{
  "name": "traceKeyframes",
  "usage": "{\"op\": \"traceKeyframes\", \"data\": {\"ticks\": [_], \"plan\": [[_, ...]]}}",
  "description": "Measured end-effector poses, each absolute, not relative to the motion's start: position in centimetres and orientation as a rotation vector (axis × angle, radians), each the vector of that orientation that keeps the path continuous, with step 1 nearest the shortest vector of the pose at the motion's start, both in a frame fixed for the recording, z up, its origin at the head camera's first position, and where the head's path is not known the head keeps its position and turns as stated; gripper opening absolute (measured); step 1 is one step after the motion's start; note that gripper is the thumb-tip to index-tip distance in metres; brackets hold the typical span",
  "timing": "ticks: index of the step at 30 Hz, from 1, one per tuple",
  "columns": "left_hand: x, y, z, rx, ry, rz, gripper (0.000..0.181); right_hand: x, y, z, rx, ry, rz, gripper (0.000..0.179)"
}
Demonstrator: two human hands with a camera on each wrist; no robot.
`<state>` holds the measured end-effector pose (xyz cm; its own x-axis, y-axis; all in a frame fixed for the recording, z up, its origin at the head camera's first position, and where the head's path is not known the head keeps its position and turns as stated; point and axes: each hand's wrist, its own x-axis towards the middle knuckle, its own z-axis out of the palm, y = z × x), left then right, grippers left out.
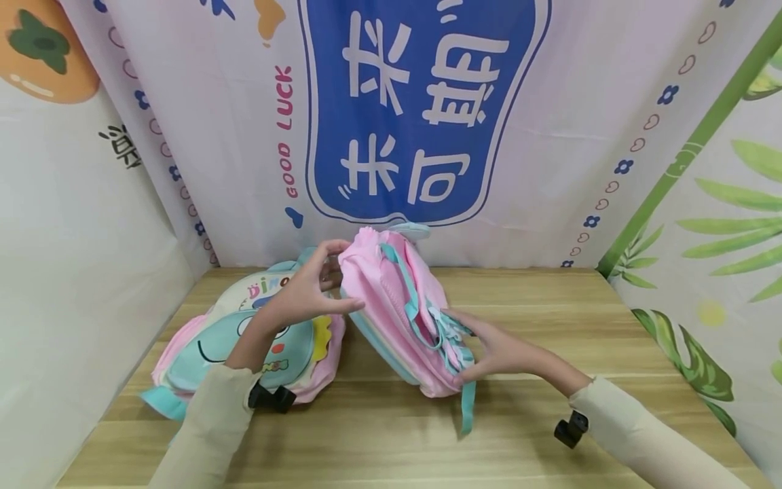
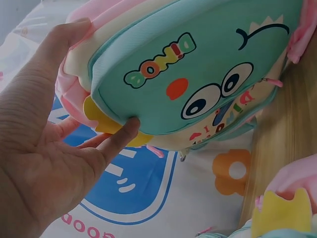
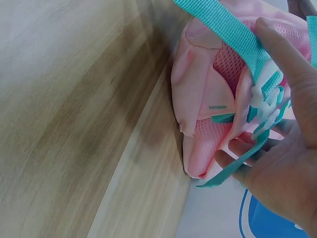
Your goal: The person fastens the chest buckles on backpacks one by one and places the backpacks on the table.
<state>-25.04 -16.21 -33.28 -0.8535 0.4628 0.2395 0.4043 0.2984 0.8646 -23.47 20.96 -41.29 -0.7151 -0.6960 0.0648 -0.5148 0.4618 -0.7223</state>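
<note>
Pink backpack (image 1: 386, 309) tilts between spread left grip (image 1: 310, 288) and right grip (image 1: 497, 345).

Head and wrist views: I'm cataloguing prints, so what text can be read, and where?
"未来可期": blue printed panel on white fabric backdrop
"GOOD LUCK": same backdrop
"DINO", last character unclear: tilted pink backpack with teal front
"DINO", partly hidden: pink-and-teal backpack at left
Unclear: black lettering, white left wall; other backpack prints
</note>
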Motion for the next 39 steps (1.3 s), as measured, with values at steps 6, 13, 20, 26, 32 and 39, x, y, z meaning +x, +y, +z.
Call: {"op": "traceKeyframes", "data": {"ticks": [6, 13, 20, 26, 32, 39], "plan": [[-25.1, -16.3, -33.8, 0.854, 2.490, 1.600, 0.098, -23.5, 21.4, -41.3, -1.043, 2.477, -1.071, 0.113], [-25.1, -16.1, -34.6, 0.860, 2.486, 1.558, 0.098, -23.4, 22.2, -41.7, -1.056, 2.460, -1.079, 0.110], [-25.2, -15.9, -35.2, 0.830, 2.436, 1.567, 0.096, -23.3, 23.2, -41.7, -1.011, 2.483, -1.040, 0.111], [-25.3, -15.4, -36.2, 0.804, 2.365, 1.580, 0.094, -23.4, 24.4, -41.8, -0.982, 2.492, -1.004, 0.110], [-25.3, -14.7, -37.7, 0.809, 2.412, 1.479, 0.094, -23.3, 25.7, -42.0, -0.980, 2.527, -0.915, 0.107], [-25.3, -13.4, -38.8, 0.812, 2.397, 1.415, 0.093, -23.4, 27.0, -41.8, -0.963, 2.532, -0.871, 0.108]]}}
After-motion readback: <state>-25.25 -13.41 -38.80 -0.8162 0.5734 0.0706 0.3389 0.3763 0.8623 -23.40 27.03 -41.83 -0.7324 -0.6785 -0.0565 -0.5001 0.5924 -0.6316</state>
